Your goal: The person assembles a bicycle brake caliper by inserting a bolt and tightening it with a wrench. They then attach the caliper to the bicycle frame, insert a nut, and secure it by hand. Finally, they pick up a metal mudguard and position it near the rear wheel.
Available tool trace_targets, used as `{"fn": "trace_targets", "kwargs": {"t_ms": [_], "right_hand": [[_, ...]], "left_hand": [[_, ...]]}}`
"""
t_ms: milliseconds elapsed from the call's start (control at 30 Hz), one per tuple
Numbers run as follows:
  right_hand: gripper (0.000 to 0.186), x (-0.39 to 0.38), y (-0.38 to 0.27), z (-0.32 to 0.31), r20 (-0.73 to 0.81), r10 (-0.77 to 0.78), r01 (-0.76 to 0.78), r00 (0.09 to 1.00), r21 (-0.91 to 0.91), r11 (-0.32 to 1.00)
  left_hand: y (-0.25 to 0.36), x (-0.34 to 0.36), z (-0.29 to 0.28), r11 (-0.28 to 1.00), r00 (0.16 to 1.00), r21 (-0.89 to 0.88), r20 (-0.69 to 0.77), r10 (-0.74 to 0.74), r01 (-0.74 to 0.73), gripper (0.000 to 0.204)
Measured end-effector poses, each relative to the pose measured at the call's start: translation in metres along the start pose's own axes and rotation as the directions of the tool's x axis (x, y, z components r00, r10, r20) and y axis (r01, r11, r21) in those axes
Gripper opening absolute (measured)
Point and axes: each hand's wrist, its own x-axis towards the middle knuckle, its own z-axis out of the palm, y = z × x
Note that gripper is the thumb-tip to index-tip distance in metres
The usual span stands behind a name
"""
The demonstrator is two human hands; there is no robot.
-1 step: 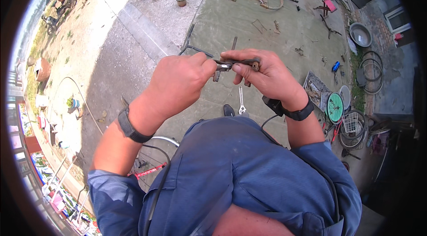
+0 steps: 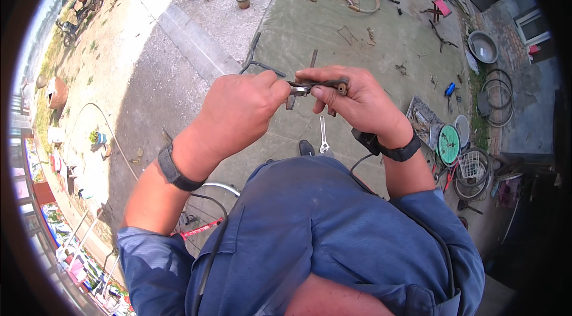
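My right hand (image 2: 357,101) grips a dark, worn metal part that looks like a bicycle brake caliper (image 2: 328,83), with a thin bolt standing up from it. Closed in a fist, my left hand (image 2: 241,104) holds a spanner (image 2: 300,90), its shiny head against the caliper's middle. The spanner's handle is hidden inside the fist. Both hands are raised in front of me, close together. Beneath them an adjustable wrench (image 2: 323,137) lies on the green ground sheet (image 2: 298,30), beside the tip of my shoe (image 2: 306,148).
To the right are a metal tray of parts (image 2: 424,119), a green round basket (image 2: 448,143), a blue-handled tool (image 2: 450,89), a grey basin (image 2: 483,47) and tyres (image 2: 497,97). A bicycle wheel (image 2: 221,186) is close by my left side. Loose bicycle parts lie ahead.
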Motion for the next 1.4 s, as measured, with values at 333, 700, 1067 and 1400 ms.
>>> {"fn": "trace_targets", "kwargs": {"t_ms": [333, 700, 1067, 1400], "right_hand": [[0.026, 0.009, 0.020, 0.010, -0.003, 0.012, -0.012, 1.000, 0.165, 0.986], [0.010, 0.015, 0.039, 0.023, -0.053, 0.006, -0.004, 0.999, 0.050, 0.999], [0.012, 0.016, 0.049, 0.015, -0.145, 0.042, -0.013, 0.989, 0.196, 0.981], [0.019, 0.009, 0.046, 0.013, 0.096, 0.157, -0.176, 0.983, 0.727, 0.663]], "left_hand": [[0.001, -0.022, 0.028, 0.910, 0.979, -0.393, -0.089, -0.182, 0.133, 0.011], [0.009, -0.040, 0.064, 0.936, 0.928, -0.260, -0.225, -0.298, 0.238, 0.018], [0.005, -0.053, 0.080, 0.795, 0.836, -0.509, -0.234, -0.497, 0.330, 0.012], [0.013, -0.049, 0.070, -0.379, 0.700, -0.906, 0.396, -0.594, 0.191, 0.030]]}}
